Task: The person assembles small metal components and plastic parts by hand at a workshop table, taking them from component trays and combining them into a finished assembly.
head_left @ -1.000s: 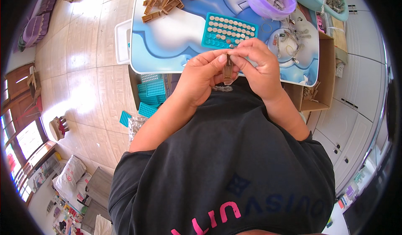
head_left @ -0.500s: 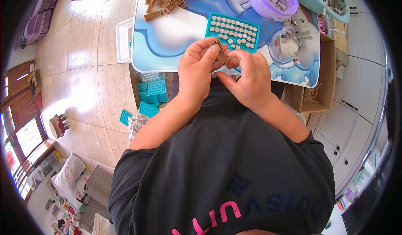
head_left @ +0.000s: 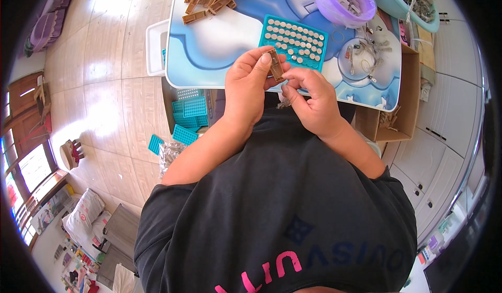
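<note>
My left hand holds a small brown open-sided plastic case tilted between thumb and fingers, just over the table's near edge. Beside the case's lower end, my right hand is closed, its thumb and forefinger drawn together. A small greyish bit shows below these fingertips; what it is, I cannot make out. Behind the hands lies a teal tray with rows of round silvery discs, some spots in its nearer rows bare. More brown cases are heaped at the table's far left.
On the patterned table, a purple-lined tub of metal parts stands far right, near a clear round dish with wiry pieces. A light-blue basin is beyond. A cardboard box stands right; teal trays lie below left.
My right hand has shifted slightly; its thumb has come up toward the forefinger by the case's lower end. The greyish bit now shows lower. My left hand still holds the brown case.
</note>
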Demonstrator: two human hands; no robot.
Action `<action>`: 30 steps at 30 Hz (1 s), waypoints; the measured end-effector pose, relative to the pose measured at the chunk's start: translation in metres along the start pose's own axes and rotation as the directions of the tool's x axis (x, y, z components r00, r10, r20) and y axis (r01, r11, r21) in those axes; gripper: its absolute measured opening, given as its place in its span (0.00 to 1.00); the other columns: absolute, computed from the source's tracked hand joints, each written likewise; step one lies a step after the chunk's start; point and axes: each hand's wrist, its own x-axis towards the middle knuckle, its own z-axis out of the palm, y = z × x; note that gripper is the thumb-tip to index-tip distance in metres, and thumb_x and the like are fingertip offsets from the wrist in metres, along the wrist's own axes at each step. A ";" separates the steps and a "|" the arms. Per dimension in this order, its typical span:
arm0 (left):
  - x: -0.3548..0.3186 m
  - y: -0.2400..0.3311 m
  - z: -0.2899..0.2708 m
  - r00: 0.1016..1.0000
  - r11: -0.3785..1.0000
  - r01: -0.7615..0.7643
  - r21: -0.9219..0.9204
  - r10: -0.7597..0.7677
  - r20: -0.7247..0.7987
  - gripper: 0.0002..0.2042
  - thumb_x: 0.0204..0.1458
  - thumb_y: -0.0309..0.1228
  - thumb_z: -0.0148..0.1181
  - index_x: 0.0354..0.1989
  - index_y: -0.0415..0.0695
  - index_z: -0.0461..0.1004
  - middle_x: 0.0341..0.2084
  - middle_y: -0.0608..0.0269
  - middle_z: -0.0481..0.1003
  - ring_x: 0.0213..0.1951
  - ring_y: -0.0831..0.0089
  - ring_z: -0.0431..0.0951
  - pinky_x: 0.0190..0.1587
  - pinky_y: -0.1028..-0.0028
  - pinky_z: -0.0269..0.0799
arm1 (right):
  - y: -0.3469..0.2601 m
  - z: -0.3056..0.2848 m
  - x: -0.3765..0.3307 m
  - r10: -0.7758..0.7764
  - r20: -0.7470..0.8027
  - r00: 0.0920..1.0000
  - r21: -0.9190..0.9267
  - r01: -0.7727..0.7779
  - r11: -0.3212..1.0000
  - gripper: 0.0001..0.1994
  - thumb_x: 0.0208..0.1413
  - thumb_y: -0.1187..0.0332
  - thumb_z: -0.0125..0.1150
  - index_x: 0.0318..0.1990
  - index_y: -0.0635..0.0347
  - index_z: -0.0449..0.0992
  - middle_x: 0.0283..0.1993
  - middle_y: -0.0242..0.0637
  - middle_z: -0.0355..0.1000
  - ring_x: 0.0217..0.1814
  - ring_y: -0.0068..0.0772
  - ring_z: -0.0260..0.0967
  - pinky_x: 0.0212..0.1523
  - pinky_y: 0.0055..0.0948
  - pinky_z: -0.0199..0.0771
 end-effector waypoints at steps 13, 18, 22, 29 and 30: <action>-0.002 0.000 -0.003 1.000 0.998 0.006 0.064 -0.006 0.001 0.13 0.59 0.29 0.47 0.48 0.35 0.67 0.37 0.53 0.75 0.36 0.72 0.77 0.38 0.76 0.74 | -0.005 -0.008 0.011 -0.105 0.174 0.979 -0.156 0.133 0.979 0.09 0.45 0.71 0.62 0.36 0.56 0.74 0.26 0.34 0.73 0.27 0.33 0.69 0.30 0.32 0.61; -0.002 0.000 -0.004 1.000 0.997 -0.001 0.082 0.000 0.020 0.13 0.58 0.30 0.48 0.47 0.35 0.68 0.36 0.56 0.75 0.34 0.75 0.76 0.37 0.77 0.74 | -0.001 -0.002 0.017 -0.218 0.001 0.976 -0.252 0.211 0.944 0.06 0.46 0.71 0.61 0.34 0.57 0.75 0.25 0.34 0.73 0.26 0.34 0.69 0.29 0.31 0.61; 0.000 -0.004 -0.012 1.000 0.999 0.009 0.046 -0.010 0.028 0.13 0.58 0.30 0.48 0.47 0.35 0.69 0.36 0.58 0.75 0.34 0.76 0.76 0.37 0.77 0.73 | 0.004 0.000 0.020 -0.233 0.036 0.972 -0.244 0.234 0.941 0.04 0.47 0.72 0.60 0.32 0.58 0.75 0.25 0.34 0.73 0.26 0.35 0.69 0.28 0.31 0.61; 0.000 -0.003 -0.017 0.986 0.990 0.110 0.086 -0.120 0.120 0.14 0.59 0.29 0.46 0.51 0.37 0.67 0.38 0.60 0.74 0.35 0.76 0.75 0.40 0.77 0.72 | 0.017 0.007 0.032 0.023 -0.052 0.998 -0.087 -0.028 0.996 0.04 0.47 0.72 0.61 0.30 0.60 0.75 0.26 0.37 0.73 0.26 0.38 0.69 0.29 0.31 0.66; 0.000 -0.003 -0.019 0.982 0.987 0.127 0.097 -0.138 0.125 0.14 0.59 0.29 0.46 0.52 0.38 0.67 0.38 0.60 0.74 0.35 0.76 0.75 0.41 0.77 0.72 | 0.016 0.003 0.035 0.046 -0.067 0.997 -0.043 -0.049 0.998 0.04 0.46 0.72 0.61 0.30 0.60 0.75 0.27 0.38 0.72 0.27 0.38 0.69 0.30 0.30 0.67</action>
